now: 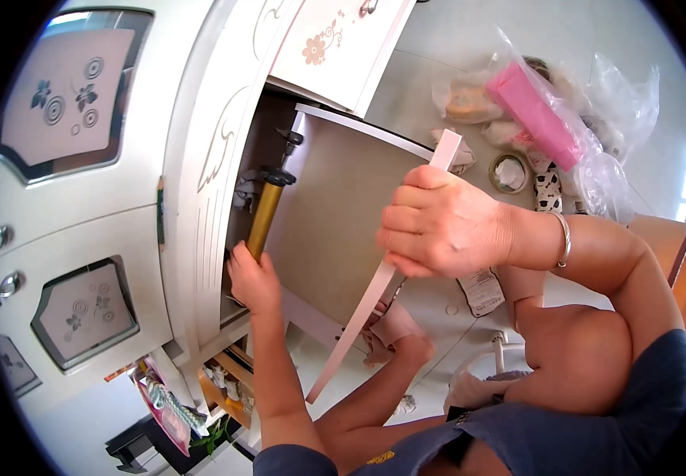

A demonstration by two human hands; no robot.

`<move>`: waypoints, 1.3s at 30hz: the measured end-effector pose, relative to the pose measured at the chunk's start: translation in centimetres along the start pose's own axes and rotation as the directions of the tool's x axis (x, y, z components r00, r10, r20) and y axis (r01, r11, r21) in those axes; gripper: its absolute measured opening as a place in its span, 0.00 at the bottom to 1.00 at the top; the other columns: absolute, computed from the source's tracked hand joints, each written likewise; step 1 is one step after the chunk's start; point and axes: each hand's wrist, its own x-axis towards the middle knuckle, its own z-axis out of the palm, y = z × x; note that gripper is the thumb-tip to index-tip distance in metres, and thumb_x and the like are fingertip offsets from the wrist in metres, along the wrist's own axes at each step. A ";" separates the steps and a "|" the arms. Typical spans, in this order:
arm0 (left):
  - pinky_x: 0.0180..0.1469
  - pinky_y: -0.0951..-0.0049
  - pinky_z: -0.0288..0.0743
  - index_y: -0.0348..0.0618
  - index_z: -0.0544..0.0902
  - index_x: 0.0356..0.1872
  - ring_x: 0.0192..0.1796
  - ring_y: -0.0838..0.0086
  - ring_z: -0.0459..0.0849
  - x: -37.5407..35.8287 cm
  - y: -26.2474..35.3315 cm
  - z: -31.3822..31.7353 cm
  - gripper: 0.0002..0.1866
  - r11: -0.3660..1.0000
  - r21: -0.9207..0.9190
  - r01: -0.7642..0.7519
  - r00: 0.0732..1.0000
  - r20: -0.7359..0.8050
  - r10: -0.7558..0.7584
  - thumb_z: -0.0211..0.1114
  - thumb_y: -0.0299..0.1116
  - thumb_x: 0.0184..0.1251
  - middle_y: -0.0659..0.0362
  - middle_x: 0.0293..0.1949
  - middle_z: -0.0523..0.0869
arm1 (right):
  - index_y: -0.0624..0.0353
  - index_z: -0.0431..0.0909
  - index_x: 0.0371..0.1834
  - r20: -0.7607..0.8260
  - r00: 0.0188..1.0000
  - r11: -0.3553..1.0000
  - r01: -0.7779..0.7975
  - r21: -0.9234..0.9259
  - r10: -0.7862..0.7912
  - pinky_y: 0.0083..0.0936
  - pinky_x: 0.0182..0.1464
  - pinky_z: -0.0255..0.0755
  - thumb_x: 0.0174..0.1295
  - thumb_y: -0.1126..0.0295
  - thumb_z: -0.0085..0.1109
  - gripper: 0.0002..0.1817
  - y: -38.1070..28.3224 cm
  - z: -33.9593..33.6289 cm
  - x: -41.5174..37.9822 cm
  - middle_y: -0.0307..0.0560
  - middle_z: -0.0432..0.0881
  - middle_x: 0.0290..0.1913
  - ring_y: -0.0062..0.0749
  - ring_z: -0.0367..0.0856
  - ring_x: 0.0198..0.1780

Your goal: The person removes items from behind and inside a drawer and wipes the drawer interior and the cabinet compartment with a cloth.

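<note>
My left hand (256, 279) is closed around the lower end of a gold tube (264, 218), which has a black collar and a thin rod with a black end. The tube lies slanted at the back of a pulled-out drawer (351, 198), by the cabinet opening; it looks like a hand pump. My right hand (444, 226) wraps over the top edge of the white drawer front (363, 305), fingers curled on it. The drawer's bare bottom shows between my two hands. Some small items behind the tube are too dark to make out.
Plastic bags with a pink package (533, 115) and a roll of tape (509, 172) lie on the floor at the upper right. My bent legs flank the drawer. A white cabinet (113, 206) stands on the left, with a lower open drawer (228, 389) of small items.
</note>
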 end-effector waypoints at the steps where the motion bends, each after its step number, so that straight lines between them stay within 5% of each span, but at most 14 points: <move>1: 0.40 0.57 0.72 0.41 0.71 0.45 0.44 0.54 0.75 -0.4 0.3 -0.6 0.16 1.000 -0.028 0.004 1.000 0.002 -0.004 0.61 0.27 0.54 0.51 0.38 0.78 | 0.55 0.74 0.29 -0.004 1.000 1.000 0.009 -0.008 -0.009 0.27 0.42 0.62 0.47 0.66 0.59 0.08 -0.2 -0.3 0.1 0.37 0.66 0.25 0.29 0.69 0.29; 6: 0.38 0.59 0.72 0.41 0.72 0.45 0.38 0.57 0.77 -1.4 2.4 -6.1 0.14 0.975 -0.218 0.042 0.998 0.047 -0.033 0.60 0.27 0.57 0.53 0.36 0.78 | 0.57 0.74 0.27 -0.093 0.986 0.982 -0.125 0.141 0.139 0.26 0.43 0.63 0.52 0.61 0.59 0.11 -1.4 -1.1 0.5 0.40 0.73 0.30 0.32 0.73 0.35; 13: 0.40 0.77 0.70 0.34 0.70 0.46 0.35 0.79 0.73 -1.8 8.0 -17.1 0.15 0.600 -0.778 0.188 0.940 0.320 0.121 0.61 0.25 0.59 0.60 0.33 0.77 | 0.63 0.72 0.39 -0.153 0.913 0.848 -0.276 0.452 0.379 0.33 0.46 0.67 0.54 0.50 0.61 0.24 -5.7 -3.0 1.8 0.54 0.75 0.38 0.45 0.74 0.42; 15: 0.40 0.78 0.70 0.34 0.68 0.48 0.36 0.80 0.73 -2.6 10.1 -18.7 0.18 0.534 -0.820 0.208 0.895 0.380 0.234 0.62 0.26 0.59 0.59 0.34 0.77 | 0.65 0.67 0.45 0.306 0.813 0.329 -0.502 0.800 0.495 0.33 0.44 0.69 0.54 0.49 0.62 0.30 -7.0 -5.5 2.6 0.55 0.75 0.38 0.40 0.74 0.41; 18: 0.42 0.77 0.72 0.33 0.64 0.53 0.41 0.80 0.75 -3.6 13.1 -19.9 0.22 0.484 -0.848 0.216 0.782 0.447 0.435 0.61 0.27 0.61 0.56 0.38 0.77 | 0.63 0.63 0.54 0.174 0.750 0.145 -0.340 0.929 0.639 0.27 0.51 0.68 0.57 0.55 0.63 0.30 -7.9 -5.1 2.3 0.45 0.75 0.44 0.26 0.74 0.45; 20: 0.34 0.76 0.75 0.34 0.60 0.57 0.39 0.79 0.78 -4.8 15.3 -18.5 0.26 0.223 -0.908 0.354 0.724 0.417 0.549 0.61 0.28 0.61 0.55 0.40 0.77 | 0.60 0.65 0.51 0.197 0.645 -0.001 -0.291 0.957 0.738 0.23 0.47 0.69 0.58 0.62 0.62 0.24 -7.6 -5.9 1.8 0.40 0.77 0.40 0.22 0.74 0.42; 22: 0.48 0.73 0.73 0.35 0.51 0.66 0.53 0.72 0.73 -5.4 16.6 -16.8 0.33 0.384 -0.885 0.265 0.554 0.465 0.691 0.58 0.27 0.63 0.49 0.52 0.72 | 0.60 0.67 0.49 0.315 0.522 -0.114 -0.381 0.918 0.792 0.21 0.45 0.70 0.58 0.65 0.61 0.20 -6.6 -8.0 0.8 0.41 0.78 0.39 0.22 0.75 0.40; 24: 0.49 0.72 0.73 0.35 0.53 0.66 0.53 0.67 0.75 -5.9 17.8 -17.3 0.34 0.420 -0.884 -0.205 0.667 0.188 0.721 0.60 0.30 0.62 0.46 0.56 0.71 | 0.62 0.68 0.49 0.301 0.383 -0.105 -0.455 0.884 0.873 0.21 0.42 0.71 0.58 0.67 0.59 0.19 -5.3 -8.8 -1.1 0.41 0.78 0.37 0.21 0.75 0.38; 26: 0.50 0.70 0.73 0.35 0.62 0.63 0.52 0.63 0.76 -5.6 16.6 -18.0 0.31 0.374 -0.919 -0.121 0.659 0.208 0.723 0.63 0.32 0.60 0.46 0.57 0.72 | 0.62 0.67 0.51 0.159 0.388 0.099 -0.566 0.818 0.908 0.21 0.41 0.70 0.57 0.67 0.59 0.20 -2.7 -8.0 -5.5 0.40 0.77 0.36 0.21 0.75 0.37; 28: 0.50 0.69 0.73 0.36 0.69 0.58 0.51 0.64 0.78 -4.4 14.1 -17.8 0.26 0.264 -0.960 -0.089 0.523 0.180 0.833 0.64 0.30 0.59 0.49 0.54 0.75 | 0.67 0.68 0.48 0.055 0.224 0.107 -0.651 0.751 0.973 0.22 0.37 0.70 0.53 0.67 0.62 0.22 -0.6 -6.4 -10.8 0.43 0.75 0.34 0.22 0.73 0.35; 29: 0.49 0.69 0.73 0.38 0.75 0.54 0.49 0.65 0.79 -4.4 13.0 -16.7 0.21 0.203 -0.974 -0.097 0.632 0.097 0.768 0.63 0.27 0.58 0.50 0.51 0.78 | 0.67 0.68 0.48 0.030 0.172 0.115 -0.767 0.632 0.985 0.23 0.37 0.70 0.52 0.67 0.63 0.23 0.8 -5.3 -14.5 0.44 0.76 0.35 0.24 0.73 0.35; 32: 0.51 0.71 0.70 0.37 0.77 0.47 0.49 0.63 0.79 -2.5 10.1 -14.7 0.14 0.505 -0.812 -0.293 0.835 0.039 0.549 0.61 0.25 0.59 0.50 0.45 0.80 | 0.69 0.69 0.46 0.010 0.030 0.024 -0.925 0.379 1.000 0.28 0.41 0.70 0.48 0.64 0.66 0.26 3.2 -3.4 -23.0 0.49 0.77 0.36 0.31 0.75 0.37; 37: 0.44 0.70 0.73 0.38 0.78 0.44 0.46 0.62 0.79 0.6 3.3 -5.8 0.10 0.697 -0.707 -0.121 0.956 0.107 0.274 0.57 0.31 0.65 0.52 0.44 0.80 | 0.67 0.71 0.45 0.025 -0.090 -0.086 -0.988 -0.132 0.996 0.39 0.48 0.69 0.46 0.58 0.66 0.28 3.2 -3.1 -26.9 0.62 0.78 0.41 0.54 0.76 0.46; 39: 0.43 0.73 0.72 0.40 0.77 0.47 0.41 0.65 0.80 2.0 0.0 -2.2 0.12 0.725 -0.668 0.168 0.939 0.332 0.088 0.55 0.30 0.66 0.51 0.41 0.82 | 0.66 0.71 0.45 0.016 -0.102 -0.096 -0.971 -0.217 0.995 0.40 0.48 0.69 0.48 0.58 0.64 0.26 2.9 -3.5 -26.0 0.62 0.78 0.42 0.54 0.76 0.46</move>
